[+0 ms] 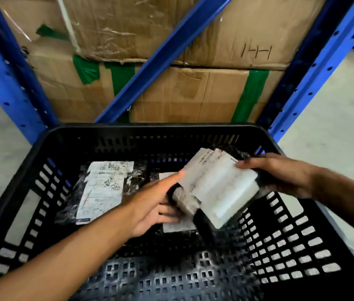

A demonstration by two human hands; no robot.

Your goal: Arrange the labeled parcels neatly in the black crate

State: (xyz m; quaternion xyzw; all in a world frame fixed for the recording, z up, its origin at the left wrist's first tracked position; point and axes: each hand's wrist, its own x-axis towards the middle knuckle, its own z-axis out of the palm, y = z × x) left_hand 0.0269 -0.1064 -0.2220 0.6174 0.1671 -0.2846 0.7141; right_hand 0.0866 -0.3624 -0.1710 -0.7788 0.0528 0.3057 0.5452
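Observation:
The black crate [19,183] fills the lower view. A black parcel with a white label [102,190] lies flat on its floor at the left. In the middle lies a second labeled parcel [178,227], mostly hidden under my hands. Above it I hold a third black parcel with a white label [217,187], tilted and blurred. My left hand [156,205] grips its lower left end and my right hand [278,172] grips its upper right edge.
Blue shelf uprights [9,83] and a diagonal brace [161,61] stand just behind the crate. Taped cardboard boxes [193,92] are stacked behind them. Pale concrete floor [334,118] shows on both sides.

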